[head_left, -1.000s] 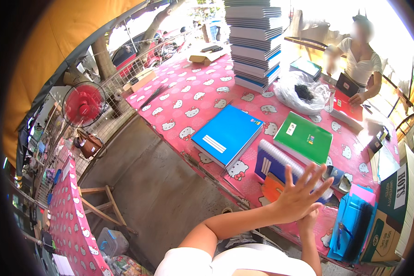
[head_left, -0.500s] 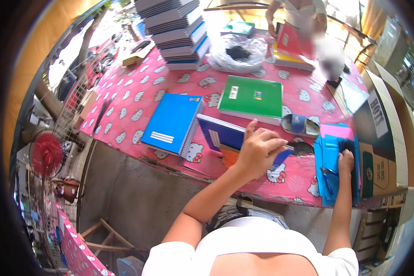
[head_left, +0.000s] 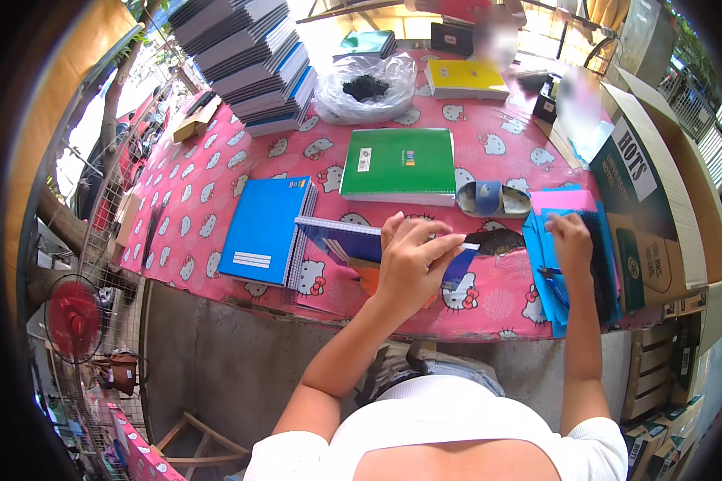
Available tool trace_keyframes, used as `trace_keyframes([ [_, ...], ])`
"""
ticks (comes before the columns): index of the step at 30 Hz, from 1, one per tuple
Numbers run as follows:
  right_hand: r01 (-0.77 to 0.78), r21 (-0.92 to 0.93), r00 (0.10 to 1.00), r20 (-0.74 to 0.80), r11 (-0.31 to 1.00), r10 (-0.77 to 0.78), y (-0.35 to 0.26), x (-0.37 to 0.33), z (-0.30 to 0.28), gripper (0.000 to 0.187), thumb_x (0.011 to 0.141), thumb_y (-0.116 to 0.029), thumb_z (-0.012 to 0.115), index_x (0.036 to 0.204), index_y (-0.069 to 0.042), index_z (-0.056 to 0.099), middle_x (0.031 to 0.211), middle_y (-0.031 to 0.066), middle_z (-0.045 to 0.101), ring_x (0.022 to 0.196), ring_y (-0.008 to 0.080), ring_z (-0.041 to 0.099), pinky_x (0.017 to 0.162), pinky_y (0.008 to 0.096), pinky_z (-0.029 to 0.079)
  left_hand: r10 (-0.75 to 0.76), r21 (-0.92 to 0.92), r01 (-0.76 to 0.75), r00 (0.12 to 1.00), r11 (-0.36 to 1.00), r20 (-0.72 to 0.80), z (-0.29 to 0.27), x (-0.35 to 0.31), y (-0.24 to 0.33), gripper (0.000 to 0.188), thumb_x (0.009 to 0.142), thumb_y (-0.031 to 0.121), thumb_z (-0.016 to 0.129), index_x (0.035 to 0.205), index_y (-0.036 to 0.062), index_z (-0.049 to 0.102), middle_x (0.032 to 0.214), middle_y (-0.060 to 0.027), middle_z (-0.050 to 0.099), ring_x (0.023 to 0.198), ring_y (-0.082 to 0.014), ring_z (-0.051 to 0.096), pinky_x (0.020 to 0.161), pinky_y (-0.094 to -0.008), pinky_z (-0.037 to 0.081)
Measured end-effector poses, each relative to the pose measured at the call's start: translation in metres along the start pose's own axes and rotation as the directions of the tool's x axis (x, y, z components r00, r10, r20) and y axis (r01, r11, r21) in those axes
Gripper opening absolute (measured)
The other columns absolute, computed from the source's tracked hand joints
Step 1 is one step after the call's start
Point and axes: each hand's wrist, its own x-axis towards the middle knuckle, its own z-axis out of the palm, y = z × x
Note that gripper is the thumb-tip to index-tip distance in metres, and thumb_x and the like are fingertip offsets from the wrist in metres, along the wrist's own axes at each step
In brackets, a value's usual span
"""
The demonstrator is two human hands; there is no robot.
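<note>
My left hand [head_left: 413, 264] grips a dark blue notebook [head_left: 345, 239] from above, its thumb and fingers closed at the top edge. The notebook stands on edge on the table, with a pale strip of page edges or binding along its top. My right hand [head_left: 571, 242] has its fingers curled together above light blue sheets [head_left: 539, 240] and black spiral coils [head_left: 605, 260]. Whatever those fingers hold, if anything, is too small to make out. Blue-handled pliers [head_left: 553, 282] lie on the sheets just left of my right wrist. Something orange [head_left: 367, 280] shows beneath the notebook.
A blue spiral notebook stack [head_left: 265, 228] and a green one [head_left: 399, 164] lie ahead. A slipper [head_left: 493, 199] sits right of the green stack. Farther back are a tall notebook pile [head_left: 245, 64], a plastic bag [head_left: 369, 88] and yellow notebooks [head_left: 467, 78]. An open carton [head_left: 658, 208] borders the right.
My right hand has risen off the black coils, its fingers curled. My left hand keeps its grip on the notebook. Across the table, another person has lifted a red notebook off the yellow ones.
</note>
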Motion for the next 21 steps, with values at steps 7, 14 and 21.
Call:
trace_keyframes([
  [7,0.073,0.631,0.997,-0.016,0.773,-0.081,-0.126,-0.037,-0.025,0.028,0.076,0.001,0.071,0.103,-0.006,0.071,0.087,0.0075,0.065,0.071,0.0163,0.061,0.06,0.025,0.048,-0.023,-0.035,0.023,1.0,0.999,0.001,-0.002,-0.001,-0.001,0.013,0.076,0.019,0.074,0.086,0.011,0.072,0.082,-0.0019,0.066,0.079,-0.0185,0.06,0.091,-0.0377,0.036],
  [14,0.033,0.617,0.995,0.051,0.786,-0.081,-0.139,-0.025,-0.03,0.024,0.076,-0.001,0.073,0.099,-0.005,0.072,0.08,0.0072,0.065,0.065,0.0126,0.058,0.056,0.0243,0.044,0.008,-0.049,-0.01,0.999,0.999,-0.033,-0.004,-0.005,-0.003,0.014,0.075,0.02,0.075,0.083,0.0086,0.071,0.079,-0.0041,0.064,0.079,-0.0205,0.059,0.086,-0.0374,0.038],
  [21,0.02,0.69,0.939,0.235,0.724,-0.25,-0.132,-0.01,-0.036,0.025,0.078,-0.002,0.072,0.102,-0.004,0.069,0.073,0.0064,0.064,0.066,0.0091,0.057,0.058,0.0239,0.046,0.015,-0.069,-0.018,0.999,0.997,-0.043,-0.005,-0.007,-0.004,0.016,0.073,0.02,0.078,0.087,0.0112,0.074,0.077,-0.0027,0.064,0.073,-0.0174,0.058,0.087,-0.036,0.037],
])
